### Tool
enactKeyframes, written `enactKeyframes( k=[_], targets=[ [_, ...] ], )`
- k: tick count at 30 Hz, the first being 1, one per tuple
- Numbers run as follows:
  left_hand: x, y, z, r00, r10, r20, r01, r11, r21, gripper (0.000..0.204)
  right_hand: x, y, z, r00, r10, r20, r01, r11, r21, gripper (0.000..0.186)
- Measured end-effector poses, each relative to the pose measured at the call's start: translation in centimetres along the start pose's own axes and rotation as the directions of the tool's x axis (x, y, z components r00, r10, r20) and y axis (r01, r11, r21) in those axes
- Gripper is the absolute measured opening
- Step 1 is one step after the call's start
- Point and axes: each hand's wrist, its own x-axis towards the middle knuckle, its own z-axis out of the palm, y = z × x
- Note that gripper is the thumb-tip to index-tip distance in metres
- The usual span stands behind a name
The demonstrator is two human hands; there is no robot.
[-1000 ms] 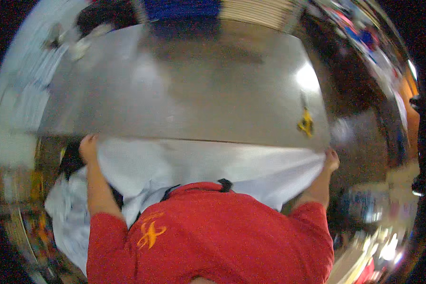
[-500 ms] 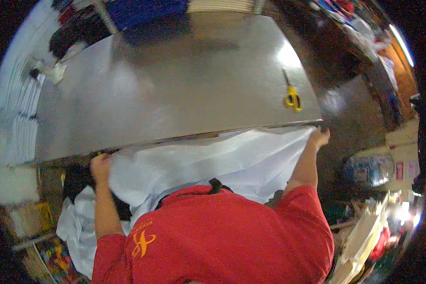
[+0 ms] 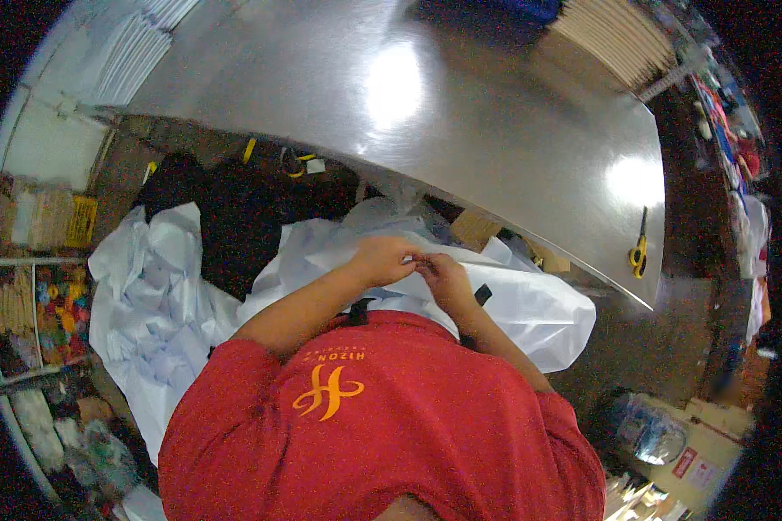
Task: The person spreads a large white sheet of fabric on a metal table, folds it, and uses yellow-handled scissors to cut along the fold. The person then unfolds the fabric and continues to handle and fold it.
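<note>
My left hand (image 3: 382,260) and my right hand (image 3: 443,276) meet just above the front of my red shirt, fingers pinched on the upper edge of a white sheet (image 3: 543,326), which looks like paper or thin fabric. The sheet hangs in folds below the steel table (image 3: 504,148). A second crumpled white pile (image 3: 152,295) lies to my left, beside dark material (image 3: 217,200). Yellow-handled scissors (image 3: 639,256) lie at the table's right end, well away from my hands.
Stacked white sheets (image 3: 130,56) and beige stacks (image 3: 608,39) are at the far table side. Trays of coloured spools (image 3: 61,313) stand at left, cardboard (image 3: 473,227) lies under the table edge, and a plastic-wrapped bundle (image 3: 647,430) with boxes is at lower right.
My hands have moved from wide apart at the table edge to together in the middle, drawing the sheet's edge inward. The view has turned, showing more floor at left.
</note>
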Motion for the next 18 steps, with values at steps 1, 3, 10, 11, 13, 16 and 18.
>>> enactKeyframes(
  k=[1, 3, 10, 11, 13, 16, 18],
  targets=[
    [-0.5, -0.3, 0.0, 0.997, -0.053, 0.061, 0.055, 0.998, -0.036, 0.021, 0.0, -0.7, -0.3, 0.997, 0.044, 0.071, -0.04, 0.997, -0.058, 0.02],
    [-1.7, -1.6, -0.1, 0.987, -0.079, 0.142, 0.095, 0.99, -0.107, 0.021, -0.3, -1.9, -0.5, 0.988, 0.054, 0.146, -0.037, 0.992, -0.118, 0.019],
    [-4.2, -11.1, 0.8, 0.982, 0.051, 0.184, -0.064, 0.996, 0.068, 0.022, -4.3, -3.2, -11.5, 0.956, 0.016, -0.292, -0.088, 0.968, -0.235, 0.017],
    [-4.6, -12.7, 0.7, 0.958, -0.039, 0.284, -0.002, 0.99, 0.142, 0.022, -5.8, -3.6, -14.7, 0.84, 0.153, -0.521, -0.243, 0.964, -0.108, 0.019],
    [-5.3, -15.0, 0.8, 0.942, -0.15, 0.301, 0.105, 0.981, 0.161, 0.021, -8.6, -4.4, -20.6, 0.532, -0.056, -0.845, 0.064, 0.998, -0.026, 0.021],
    [-6.2, -15.9, 1.8, 0.925, -0.068, 0.373, 0.003, 0.985, 0.17, 0.022, -14.6, -6.8, -29.5, 0.11, -0.222, -0.969, 0.106, 0.972, -0.211, 0.022],
    [-6.8, -15.2, 3.1, 0.856, -0.043, 0.514, -0.054, 0.984, 0.172, 0.022, -18.8, -8.6, -34.5, -0.105, -0.349, -0.931, -0.13, 0.933, -0.335, 0.023]
  ],
)
